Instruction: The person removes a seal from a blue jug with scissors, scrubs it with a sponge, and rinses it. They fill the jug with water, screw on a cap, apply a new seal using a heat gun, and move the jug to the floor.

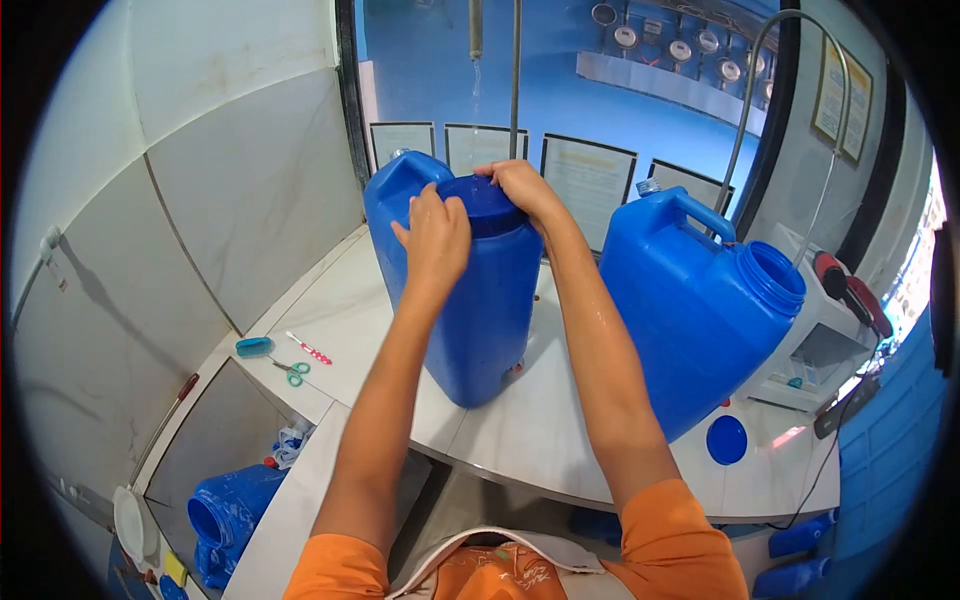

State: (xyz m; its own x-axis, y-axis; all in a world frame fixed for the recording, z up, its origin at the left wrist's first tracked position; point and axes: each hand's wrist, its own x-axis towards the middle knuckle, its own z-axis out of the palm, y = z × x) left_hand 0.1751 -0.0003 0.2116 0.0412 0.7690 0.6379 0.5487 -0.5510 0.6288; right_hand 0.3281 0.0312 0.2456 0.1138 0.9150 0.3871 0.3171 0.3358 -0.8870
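A tall blue water jug [482, 310] stands upright on the white counter in front of me. Over its mouth sits a darker blue round screw cap [485, 212]. My left hand [436, 238] grips the cap's left side, thumb out toward the jug's shoulder. From the far right, my right hand [522, 188] curls its fingers over the cap's rim. A thin stream of water [477, 80] falls from the pipe [475, 30] above toward the cap. At right, a second blue jug [690, 300] has an uncovered mouth, a thin curved metal tube reaching down to it.
A loose blue cap [727, 440] lies on the counter [560, 440] at right, near a white stand [815, 350]. Green-handled scissors [294, 372], a pink-and-white toothbrush [310, 348] and a blue brush [254, 347] lie left. Another blue jug [235, 505] rests lower left.
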